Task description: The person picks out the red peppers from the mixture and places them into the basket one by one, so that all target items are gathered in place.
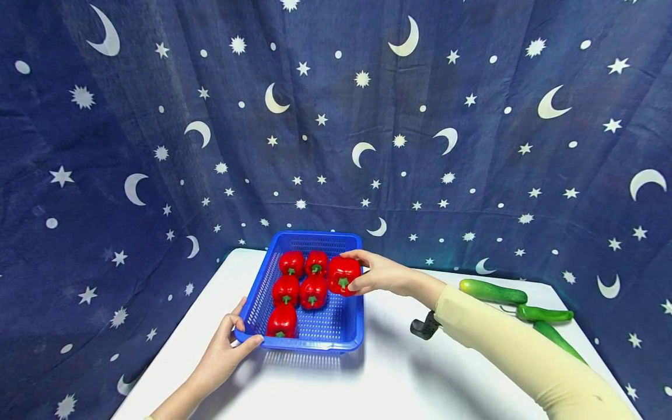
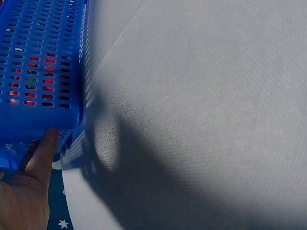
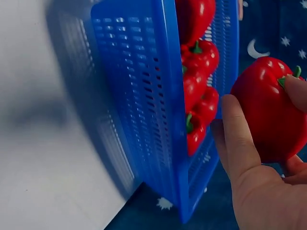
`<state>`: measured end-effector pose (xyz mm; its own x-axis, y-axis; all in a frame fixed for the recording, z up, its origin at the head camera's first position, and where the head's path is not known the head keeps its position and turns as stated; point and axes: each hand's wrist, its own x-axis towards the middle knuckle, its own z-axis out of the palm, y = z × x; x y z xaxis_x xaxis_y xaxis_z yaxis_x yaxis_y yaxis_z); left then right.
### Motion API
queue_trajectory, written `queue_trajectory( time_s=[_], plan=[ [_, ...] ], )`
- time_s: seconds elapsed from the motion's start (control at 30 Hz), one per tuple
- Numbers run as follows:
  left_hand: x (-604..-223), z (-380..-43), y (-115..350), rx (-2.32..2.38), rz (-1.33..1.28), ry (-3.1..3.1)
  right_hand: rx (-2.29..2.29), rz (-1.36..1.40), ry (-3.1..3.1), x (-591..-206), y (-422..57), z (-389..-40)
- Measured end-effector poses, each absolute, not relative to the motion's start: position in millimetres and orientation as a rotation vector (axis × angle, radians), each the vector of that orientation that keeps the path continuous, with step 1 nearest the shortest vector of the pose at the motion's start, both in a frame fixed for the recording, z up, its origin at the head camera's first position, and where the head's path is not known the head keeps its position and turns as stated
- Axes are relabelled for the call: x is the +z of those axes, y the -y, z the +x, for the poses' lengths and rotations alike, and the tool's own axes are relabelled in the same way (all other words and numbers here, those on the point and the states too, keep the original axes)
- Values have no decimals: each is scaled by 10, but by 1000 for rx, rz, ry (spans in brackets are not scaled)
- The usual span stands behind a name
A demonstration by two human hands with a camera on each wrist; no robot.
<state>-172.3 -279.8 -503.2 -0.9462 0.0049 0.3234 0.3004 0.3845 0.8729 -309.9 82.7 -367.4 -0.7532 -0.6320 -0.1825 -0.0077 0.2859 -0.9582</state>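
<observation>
My right hand (image 1: 380, 273) grips a red bell pepper (image 1: 343, 274) with a green stem, over the right side of a blue plastic basket (image 1: 336, 346). In the right wrist view, fingers and thumb wrap that bell pepper (image 3: 268, 110) beside the basket's rim. At the near left corner, my left hand (image 1: 223, 347) pinches the rim, thumb on top and fingers along the outer side. Several more red bell peppers (image 1: 313, 291) lie in the basket, mostly along its left and back. The left wrist view shows the thumb (image 2: 45, 151) against the perforated basket wall (image 2: 41, 112).
On the white table (image 1: 420, 373), a cucumber (image 1: 493, 290), a long green pepper (image 1: 545, 314) and another long green vegetable (image 1: 559, 340) lie at the right. A dark blue curtain (image 1: 336, 146) with moons and stars hangs behind and beside the table.
</observation>
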Motion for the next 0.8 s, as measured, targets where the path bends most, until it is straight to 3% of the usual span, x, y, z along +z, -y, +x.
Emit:
queue_trajectory(
  time_s=[0.8],
  plan=[
    [-5042, -1745, 2808, -1608, -253, 2382, -1159, -598, -2055, -3918, -225, -2960]
  ],
)
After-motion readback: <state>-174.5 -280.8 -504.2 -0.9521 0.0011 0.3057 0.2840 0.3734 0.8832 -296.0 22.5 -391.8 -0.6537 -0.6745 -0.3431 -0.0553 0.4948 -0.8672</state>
